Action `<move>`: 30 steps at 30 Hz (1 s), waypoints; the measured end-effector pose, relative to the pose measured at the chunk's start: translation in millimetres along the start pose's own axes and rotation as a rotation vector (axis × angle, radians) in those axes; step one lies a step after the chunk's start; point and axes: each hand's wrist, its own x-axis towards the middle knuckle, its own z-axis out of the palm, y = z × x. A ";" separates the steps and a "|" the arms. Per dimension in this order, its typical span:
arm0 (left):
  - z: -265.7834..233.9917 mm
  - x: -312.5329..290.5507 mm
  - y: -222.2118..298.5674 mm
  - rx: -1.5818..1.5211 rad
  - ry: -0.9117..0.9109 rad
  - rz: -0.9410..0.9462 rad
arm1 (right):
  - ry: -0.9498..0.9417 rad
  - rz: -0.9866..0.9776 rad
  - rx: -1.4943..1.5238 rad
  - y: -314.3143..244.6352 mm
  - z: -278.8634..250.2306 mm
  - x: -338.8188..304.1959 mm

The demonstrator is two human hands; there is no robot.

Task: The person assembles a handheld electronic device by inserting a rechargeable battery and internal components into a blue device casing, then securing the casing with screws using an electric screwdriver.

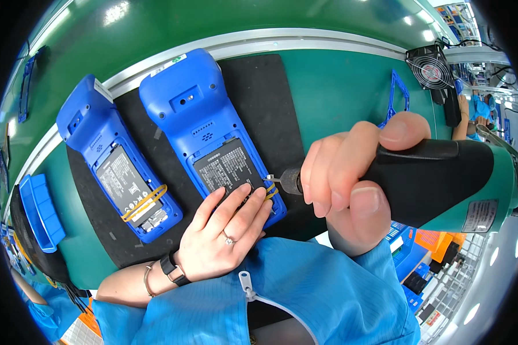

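Fingers of the right hand (342, 187) wrap fully around the smooth, matte black barrel of an electric screwdriver (426, 178), thumb on top, held level. Its knurled metal chuck and thin steel bit (273, 179) point left and meet the lower right edge of the nearer blue plastic handheld terminal (210, 129), just beside a pair of yellow rubber bands.

The left hand (221, 233) lies flat and open, palm down, with its fingertips pressing on the lower end of that same terminal, right below the dark rectangular battery with its fine printed label. A ring sits on one finger; a black wristband and a thin bangle circle the wrist.

This terminal lies back-up, cover off, slanting across the middle of a black, slightly rough rubber mat (270, 98), its rounded top toward the far edge. A second blue plastic terminal (112, 152) of the same shape lies parallel near the mat's left edge, its battery strapped by a yellow rubber band (144, 202).

The mat rests on a glossy green bench (339, 86) edged by a pale metal rail. A flat blue plastic cover (40, 211) lies off the mat's left edge, and a small black square fan (430, 67) stands at the bench's far right corner. Light blue fabric sleeves with a white zip pull fill the near side.
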 end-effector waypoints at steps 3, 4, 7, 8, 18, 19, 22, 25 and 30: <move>0.6 -0.5 -0.4 -0.004 0.003 0.008 | 0.016 -0.018 0.038 -3.0 5.4 -0.3; 0.1 -0.8 -0.1 -0.003 0.004 0.006 | 0.014 -0.017 0.038 -3.8 5.3 -0.8; -1.0 -0.5 0.1 -0.011 -0.010 0.008 | -0.017 -0.016 0.037 -6.7 4.9 -1.7; -0.8 -0.2 0.0 -0.011 -0.013 0.013 | -0.016 0.000 0.044 -8.6 5.4 -2.1; -4.4 -0.5 -2.0 -0.013 -0.009 0.047 | -0.083 -0.030 -0.036 -9.1 5.1 1.9; -4.7 -0.5 -2.2 -0.009 -0.005 0.045 | -0.069 -0.036 -0.043 -8.6 6.7 2.1; -3.9 -2.1 -2.1 -0.011 0.002 0.044 | -0.027 -0.059 -0.066 -7.5 13.0 2.1; -0.6 -3.4 -0.3 -0.030 0.011 0.026 | 0.022 -0.080 -0.090 -6.5 19.9 0.4; -3.4 -0.7 2.3 -0.035 -0.021 0.023 | 0.116 -0.101 -0.129 -7.0 25.0 -6.1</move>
